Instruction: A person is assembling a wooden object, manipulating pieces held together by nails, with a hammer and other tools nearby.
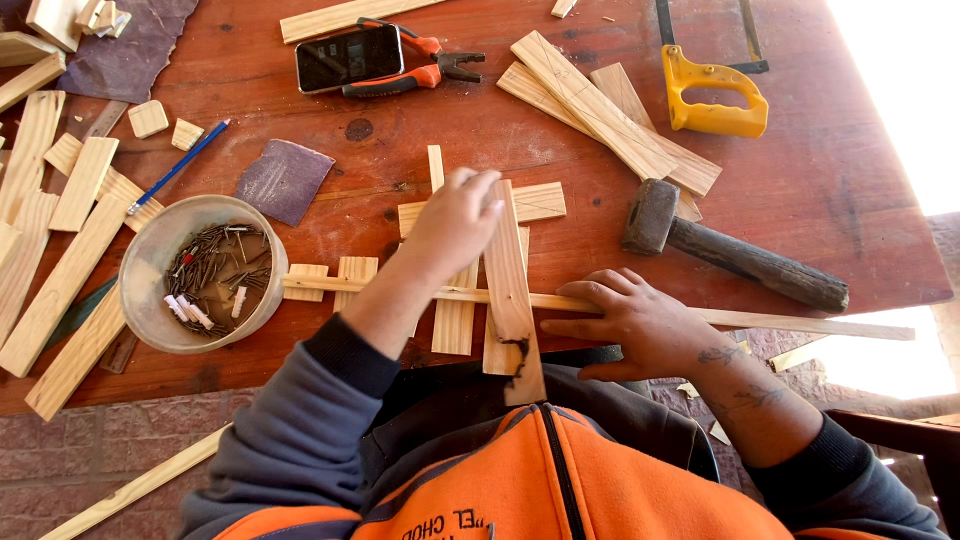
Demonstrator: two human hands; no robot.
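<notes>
Centrally, left hand (455, 222) pinches an upright wood slat (510, 290), squaring it over a long thin strip (800, 323); right hand (635, 322), fingers spread flat, pins that strip down.

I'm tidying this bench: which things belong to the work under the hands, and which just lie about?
In the work: left hand on the upright slat; right hand on the long thin strip; short slats beneath.

Lying about: hammer, yellow saw handle, pliers, phone, bowl of nails, sandpaper, pencil.
</notes>
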